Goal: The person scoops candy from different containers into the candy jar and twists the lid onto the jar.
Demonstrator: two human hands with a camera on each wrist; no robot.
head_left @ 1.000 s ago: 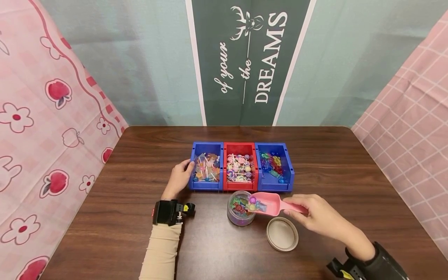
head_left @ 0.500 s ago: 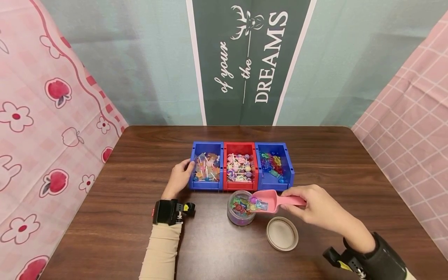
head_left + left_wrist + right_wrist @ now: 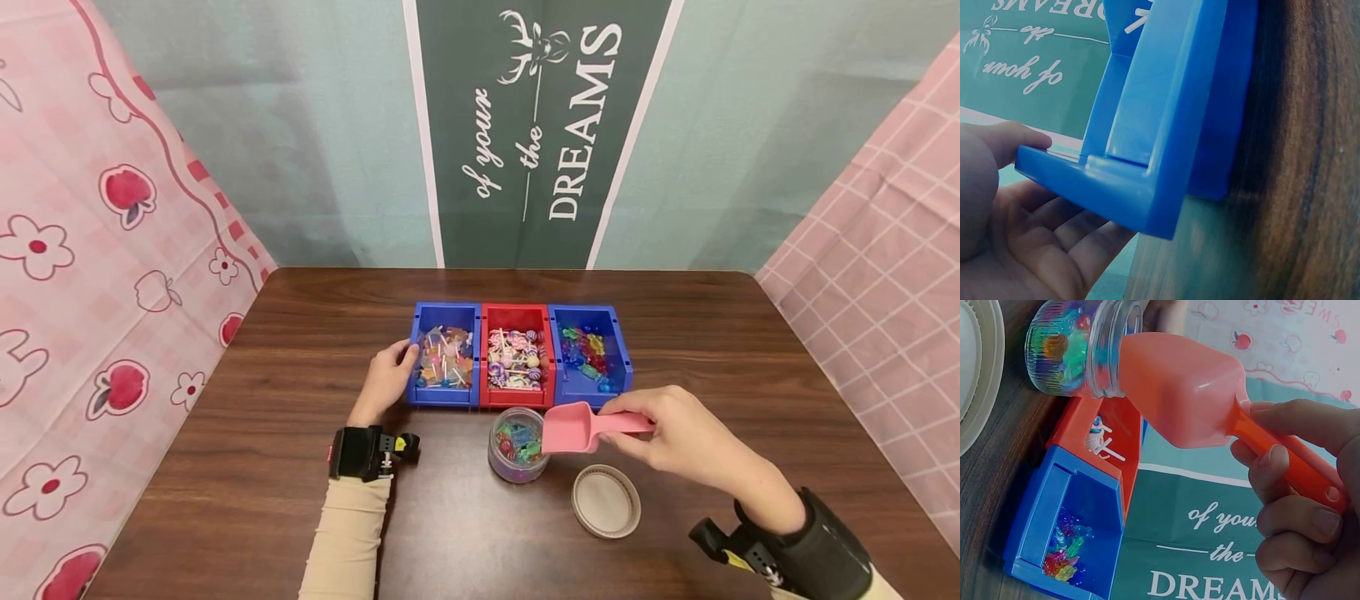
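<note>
At the clear jar [image 3: 517, 469], your right hand [image 3: 671, 433] grips the pink scoop [image 3: 570, 427] by its handle [image 3: 1294, 465], likely the best hold; it looks light and stiff. Your left hand [image 3: 386, 379] pinches the left blue bin [image 3: 445, 397].

Candies [image 3: 519, 439] from scoop [image 3: 567, 428] now in jar [image 3: 516, 472]

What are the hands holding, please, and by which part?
The right hand holds the pink scoop by its handle; the left hand grips the leftmost blue bin by its outer wall.

Pink scoop [image 3: 572, 429], blue-red-blue bins [image 3: 517, 316]
</note>
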